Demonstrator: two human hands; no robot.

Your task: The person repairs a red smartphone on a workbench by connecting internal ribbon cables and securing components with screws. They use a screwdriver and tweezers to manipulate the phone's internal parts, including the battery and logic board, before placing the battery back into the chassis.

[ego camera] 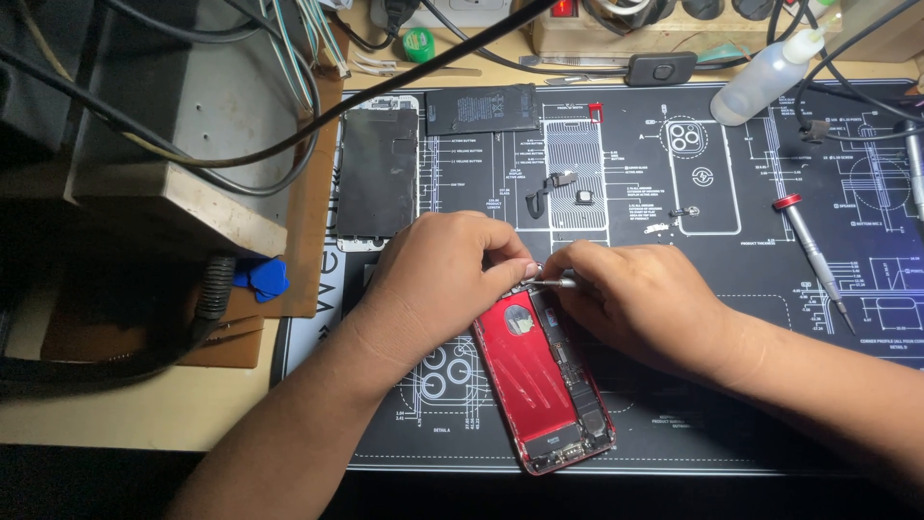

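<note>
An opened red phone housing (539,380) lies tilted on a black repair mat (731,404), its inner boards and connectors showing along the right side. My left hand (433,284) grips the phone's top edge. My right hand (640,299) pinches a thin silver tool (551,283), a small screwdriver or tweezers, with its tip at the phone's upper corner. Fingers of both hands hide that corner.
On the mat lie a detached screen panel (377,173), a flat black battery (481,108), small loose parts (558,188), a red-capped screwdriver (813,255) and a plastic squeeze bottle (765,77). Blue picks (262,277) and cables sit at left, a power strip behind.
</note>
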